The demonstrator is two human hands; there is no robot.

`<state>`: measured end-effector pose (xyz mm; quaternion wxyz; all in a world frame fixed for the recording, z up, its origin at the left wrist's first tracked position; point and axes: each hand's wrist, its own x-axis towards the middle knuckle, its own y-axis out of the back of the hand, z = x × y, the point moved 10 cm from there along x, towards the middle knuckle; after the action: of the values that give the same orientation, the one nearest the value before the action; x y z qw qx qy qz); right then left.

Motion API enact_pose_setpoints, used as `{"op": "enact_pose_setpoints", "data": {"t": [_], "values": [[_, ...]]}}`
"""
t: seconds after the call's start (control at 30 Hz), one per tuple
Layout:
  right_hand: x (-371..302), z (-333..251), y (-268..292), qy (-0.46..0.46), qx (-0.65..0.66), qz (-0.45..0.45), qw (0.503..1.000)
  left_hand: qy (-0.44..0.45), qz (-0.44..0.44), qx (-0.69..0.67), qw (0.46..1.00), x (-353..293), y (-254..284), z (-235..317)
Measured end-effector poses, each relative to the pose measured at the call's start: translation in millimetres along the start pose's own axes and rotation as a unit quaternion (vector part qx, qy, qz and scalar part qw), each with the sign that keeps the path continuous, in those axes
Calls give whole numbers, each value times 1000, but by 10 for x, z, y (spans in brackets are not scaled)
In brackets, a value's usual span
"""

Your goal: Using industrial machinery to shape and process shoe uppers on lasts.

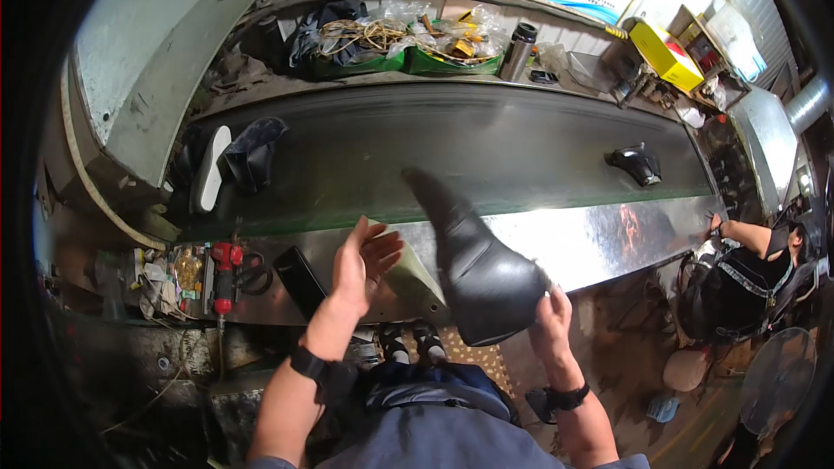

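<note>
In front of me my right hand [551,323] grips the right edge of a black leather boot upper [486,276]. Its narrow shaft points up and left, slightly smeared by motion. Just left of it is a pale green, long piece [408,276] with a small hole at its lower end; it looks like a shoe last, though the boot upper partly covers it. My left hand [365,267] is open beside that piece, palm turned right and fingers apart; whether it touches the piece I cannot tell.
A dark conveyor belt [365,156] runs behind a metal ledge [599,239]. Black boot parts [254,156] and a white sole [210,172] lie far left, another black boot piece [638,162] at right. A red power tool [226,276] and black phone [300,282] lie left. A co-worker [747,269] sits right.
</note>
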<state>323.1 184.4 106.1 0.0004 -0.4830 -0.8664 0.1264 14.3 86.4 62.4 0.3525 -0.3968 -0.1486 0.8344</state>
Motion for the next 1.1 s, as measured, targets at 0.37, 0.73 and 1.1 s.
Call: {"op": "enact_pose_setpoints", "data": {"t": [0.37,0.73,1.1], "values": [[-616,845,-1178,237,-605,-252,717,-88,56,429,897,752,449,77],[153,947,-1105,39,-187,-147,970,-238,228,624,709,1177,589,340],[-199,930,-902,107,-369,-264,885,-76,199,704,677,741,400,-251]]}}
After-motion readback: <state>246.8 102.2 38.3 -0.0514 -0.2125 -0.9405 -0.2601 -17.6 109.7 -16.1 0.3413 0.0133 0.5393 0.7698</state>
